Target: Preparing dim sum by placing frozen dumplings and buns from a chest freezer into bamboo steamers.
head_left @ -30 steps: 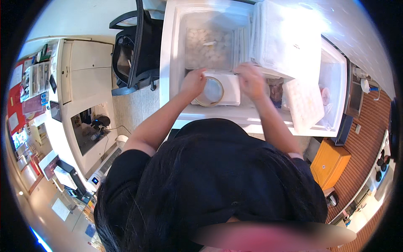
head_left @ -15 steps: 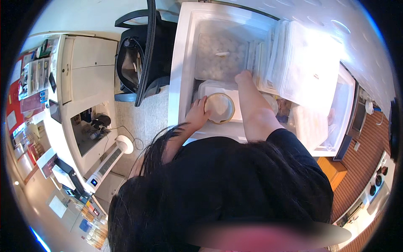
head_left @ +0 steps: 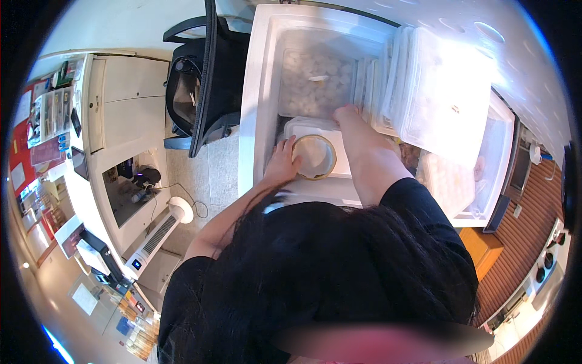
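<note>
- Head view: left hand (head_left: pixel 282 164), fingers loosely spread, touches the gold-rimmed round tub (head_left: pixel 314 158) at its right.
- Right hand (head_left: pixel 347 113) has moved forward beside the clear bin (head_left: pixel 303 113); cannot tell its grip.

Blk chair (head_left: pixel 229 82), wht fan (head_left: pixel 159 235) nr cabt (head_left: pixel 130 112)

Round tub (head_left: pixel 314 158): we see a pale centre within a gold rim, facing up atop the white box (head_left: pixel 309 127).
Clear bin (head_left: pixel 303 114): we see pale rounded lumps inside, just beyond the white box.
</note>
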Demonstrator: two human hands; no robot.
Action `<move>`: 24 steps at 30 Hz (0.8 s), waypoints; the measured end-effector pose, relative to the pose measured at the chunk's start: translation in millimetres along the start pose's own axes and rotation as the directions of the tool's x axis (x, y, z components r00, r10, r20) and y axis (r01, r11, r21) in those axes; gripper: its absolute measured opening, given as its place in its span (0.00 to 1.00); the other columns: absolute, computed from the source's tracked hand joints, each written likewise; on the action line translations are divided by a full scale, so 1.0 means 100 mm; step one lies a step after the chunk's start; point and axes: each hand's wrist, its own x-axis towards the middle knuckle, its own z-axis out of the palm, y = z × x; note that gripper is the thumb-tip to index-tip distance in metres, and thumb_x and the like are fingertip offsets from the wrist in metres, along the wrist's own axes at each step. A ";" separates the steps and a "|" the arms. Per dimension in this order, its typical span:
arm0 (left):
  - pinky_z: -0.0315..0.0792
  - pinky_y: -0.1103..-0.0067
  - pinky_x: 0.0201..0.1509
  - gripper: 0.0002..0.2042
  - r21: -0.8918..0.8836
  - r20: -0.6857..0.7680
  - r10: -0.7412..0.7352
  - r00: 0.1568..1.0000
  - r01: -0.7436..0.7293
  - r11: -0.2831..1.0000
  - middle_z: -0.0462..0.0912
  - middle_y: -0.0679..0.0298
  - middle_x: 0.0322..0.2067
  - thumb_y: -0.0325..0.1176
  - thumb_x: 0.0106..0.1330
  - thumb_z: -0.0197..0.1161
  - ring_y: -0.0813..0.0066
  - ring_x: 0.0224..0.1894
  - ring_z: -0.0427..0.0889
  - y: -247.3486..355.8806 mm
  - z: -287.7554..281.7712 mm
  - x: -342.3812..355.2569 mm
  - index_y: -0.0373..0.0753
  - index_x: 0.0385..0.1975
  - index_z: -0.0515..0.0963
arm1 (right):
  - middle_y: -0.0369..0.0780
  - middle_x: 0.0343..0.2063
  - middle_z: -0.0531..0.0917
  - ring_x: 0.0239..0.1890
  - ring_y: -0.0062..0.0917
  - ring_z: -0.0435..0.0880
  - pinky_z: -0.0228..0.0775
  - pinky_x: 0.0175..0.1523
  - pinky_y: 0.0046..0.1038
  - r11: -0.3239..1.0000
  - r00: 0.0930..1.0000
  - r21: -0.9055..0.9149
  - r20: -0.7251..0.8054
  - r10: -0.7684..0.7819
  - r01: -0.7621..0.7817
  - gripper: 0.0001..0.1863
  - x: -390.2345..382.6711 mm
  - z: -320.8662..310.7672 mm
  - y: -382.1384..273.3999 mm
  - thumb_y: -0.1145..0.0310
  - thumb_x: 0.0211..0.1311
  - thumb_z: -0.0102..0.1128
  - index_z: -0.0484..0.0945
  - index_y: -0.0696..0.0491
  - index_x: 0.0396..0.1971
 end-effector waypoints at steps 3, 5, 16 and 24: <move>0.69 0.55 0.69 0.33 -0.026 -0.077 0.004 0.997 -0.006 1.000 0.68 0.42 0.64 0.35 0.69 0.63 0.37 0.66 0.69 -0.04 0.00 -0.06 0.36 0.73 0.60 | 0.40 0.69 0.75 0.65 0.35 0.79 0.71 0.69 0.32 0.967 0.970 -0.230 -0.190 -0.154 0.109 0.29 -0.48 0.06 -0.24 0.54 0.72 0.54 0.72 0.43 0.71; 0.69 0.55 0.69 0.33 0.007 -0.050 0.015 0.999 -0.014 1.000 0.68 0.43 0.64 0.34 0.69 0.63 0.38 0.66 0.69 0.05 -0.02 -0.02 0.35 0.72 0.61 | 0.40 0.67 0.76 0.64 0.35 0.79 0.72 0.67 0.32 0.999 0.976 0.032 -0.213 -0.032 0.040 0.27 -0.52 0.02 -0.15 0.55 0.72 0.54 0.73 0.43 0.69; 0.67 0.57 0.72 0.31 -0.020 -0.003 0.050 0.999 -0.050 0.999 0.69 0.46 0.65 0.30 0.68 0.61 0.41 0.67 0.69 0.07 -0.02 0.08 0.37 0.72 0.62 | 0.39 0.60 0.81 0.56 0.33 0.82 0.76 0.58 0.32 0.121 0.913 0.971 0.148 0.381 -0.207 0.18 -0.58 0.09 -0.15 0.58 0.72 0.54 0.79 0.43 0.58; 0.71 0.56 0.68 0.28 0.030 -0.015 0.066 0.998 -0.065 0.997 0.74 0.46 0.61 0.28 0.67 0.59 0.43 0.64 0.72 -0.03 0.00 0.16 0.38 0.69 0.66 | 0.39 0.55 0.84 0.51 0.31 0.83 0.79 0.53 0.33 -0.697 0.831 0.691 0.492 0.258 -0.193 0.13 -0.56 0.18 -0.15 0.60 0.73 0.53 0.83 0.43 0.51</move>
